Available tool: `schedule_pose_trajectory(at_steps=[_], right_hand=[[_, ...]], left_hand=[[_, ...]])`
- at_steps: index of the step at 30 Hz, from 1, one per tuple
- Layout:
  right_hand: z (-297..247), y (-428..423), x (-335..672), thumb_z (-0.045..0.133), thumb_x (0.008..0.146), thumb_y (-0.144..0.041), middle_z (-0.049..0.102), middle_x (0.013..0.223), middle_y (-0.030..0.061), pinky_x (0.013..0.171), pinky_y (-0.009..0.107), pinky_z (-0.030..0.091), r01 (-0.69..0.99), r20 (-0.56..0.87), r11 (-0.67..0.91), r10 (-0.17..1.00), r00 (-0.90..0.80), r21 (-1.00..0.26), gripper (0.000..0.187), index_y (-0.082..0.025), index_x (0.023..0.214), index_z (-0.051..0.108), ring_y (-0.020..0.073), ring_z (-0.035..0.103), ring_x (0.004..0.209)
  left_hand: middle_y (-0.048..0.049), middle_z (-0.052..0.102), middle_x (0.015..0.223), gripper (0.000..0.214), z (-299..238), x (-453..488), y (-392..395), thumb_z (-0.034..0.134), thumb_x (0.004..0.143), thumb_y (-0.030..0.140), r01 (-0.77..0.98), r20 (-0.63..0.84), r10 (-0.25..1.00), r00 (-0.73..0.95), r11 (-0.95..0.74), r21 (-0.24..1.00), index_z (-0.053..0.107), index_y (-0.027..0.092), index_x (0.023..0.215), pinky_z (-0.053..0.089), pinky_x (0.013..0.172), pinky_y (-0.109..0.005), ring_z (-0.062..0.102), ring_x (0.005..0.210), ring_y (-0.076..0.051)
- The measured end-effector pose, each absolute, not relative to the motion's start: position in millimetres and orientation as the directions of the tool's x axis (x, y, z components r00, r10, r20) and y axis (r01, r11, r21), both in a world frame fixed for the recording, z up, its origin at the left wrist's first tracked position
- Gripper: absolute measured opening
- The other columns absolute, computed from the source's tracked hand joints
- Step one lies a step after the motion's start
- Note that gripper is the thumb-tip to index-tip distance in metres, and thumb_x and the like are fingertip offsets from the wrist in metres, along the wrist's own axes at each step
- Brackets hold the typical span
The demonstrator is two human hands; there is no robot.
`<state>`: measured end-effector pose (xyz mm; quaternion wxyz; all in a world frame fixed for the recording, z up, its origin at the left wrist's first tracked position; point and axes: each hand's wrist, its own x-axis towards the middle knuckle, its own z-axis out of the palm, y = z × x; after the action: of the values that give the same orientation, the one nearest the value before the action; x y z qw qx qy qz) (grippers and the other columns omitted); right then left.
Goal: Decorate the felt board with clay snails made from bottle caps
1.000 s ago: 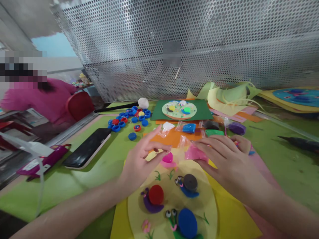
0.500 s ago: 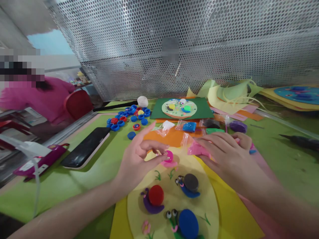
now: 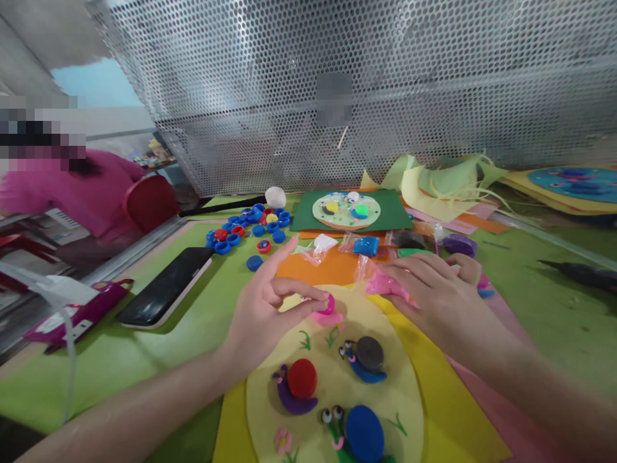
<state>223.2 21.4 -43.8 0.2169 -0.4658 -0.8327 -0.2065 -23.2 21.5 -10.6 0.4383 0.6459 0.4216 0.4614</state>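
Note:
On a pale yellow oval card [image 3: 263,411] lie several snails of modelling clay with round cap shells. The far one, a pink clay snail [image 3: 328,318] with a magenta shell, has my left hand [image 3: 270,308] at it. Thumb and index finger pinch together against the shell's left side and partly hide the head; whatever is between the fingertips is too small to name. To the right, my right hand [image 3: 434,289] rests palm down, fingers closed over a small bag of pink clay [image 3: 383,283]. Nearer are the red-shelled [image 3: 302,379], black-shelled [image 3: 370,354] and blue-shelled [image 3: 365,434] snails.
Bottle caps [image 3: 234,239] are heaped at the far left, near a phone [image 3: 166,286]. Clay packets [image 3: 366,245] lie behind the oval. Farther back are a finished snail picture [image 3: 347,211], paper scraps [image 3: 434,183] and a perforated metal screen [image 3: 270,96]. A person in pink sits left.
The left thumb and index fingertips have come together at the pink snail's shell. My right hand has shifted slightly left over the pink clay bag.

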Motion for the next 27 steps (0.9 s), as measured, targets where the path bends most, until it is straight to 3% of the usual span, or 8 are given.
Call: schedule_pose_trajectory(at_steps=[9,16,21,27], right_hand=[[-43.4,22.2,222.2,0.046,0.089,-0.022,0.064,0.099,0.0088,0.076,0.041,0.031,0.896,0.528,0.399,0.727,-0.44,0.197,0.023,-0.015,0.105,0.061,0.0247,0.055,0.093],[-46.7,22.0,229.6,0.038,0.089,-0.02,0.064,0.095,0.013,0.068,0.04,0.033,0.917,0.408,0.27,0.832,-0.376,0.295,0.027,-0.015,0.105,0.06,0.0263,0.056,0.085],[-49.3,21.1,229.1,0.039,0.087,-0.024,0.063,0.095,0.0153,0.066,0.042,0.034,0.913,0.43,0.181,0.837,-0.339,0.366,0.034,-0.007,0.113,0.055,0.0281,0.056,0.079],[-50.0,19.4,226.2,0.037,0.088,-0.024,0.064,0.092,0.0135,0.068,0.043,0.034,0.914,0.432,0.154,0.843,-0.319,0.375,0.033,-0.008,0.109,0.056,0.0277,0.056,0.077]], left_hand=[[-0.0017,0.074,0.077,0.075,-9.5,-25.7,28.3,0.07,0.076,0.023,0.225,0.11,0.968,0.226,-0.162,0.961,0.03,0.019,0.139,0.054,0.065,-0.025,0.07,0.076,-0.018],[-0.0018,0.075,0.083,0.068,-11.2,-25.0,27.6,0.07,0.075,0.014,0.218,0.08,0.971,0.226,-0.131,0.967,0.038,0.018,0.135,0.057,0.076,-0.026,0.07,0.087,-0.019],[-0.0004,0.075,0.084,0.061,-10.8,-25.2,26.0,0.069,0.077,0.019,0.234,0.088,0.966,0.243,-0.146,0.961,0.043,0.021,0.131,0.057,0.08,-0.027,0.069,0.09,-0.02],[-0.0001,0.075,0.08,0.057,-11.4,-24.2,26.1,0.07,0.075,0.018,0.264,0.113,0.962,0.25,-0.18,0.948,0.049,0.021,0.127,0.057,0.08,-0.029,0.069,0.09,-0.021]])
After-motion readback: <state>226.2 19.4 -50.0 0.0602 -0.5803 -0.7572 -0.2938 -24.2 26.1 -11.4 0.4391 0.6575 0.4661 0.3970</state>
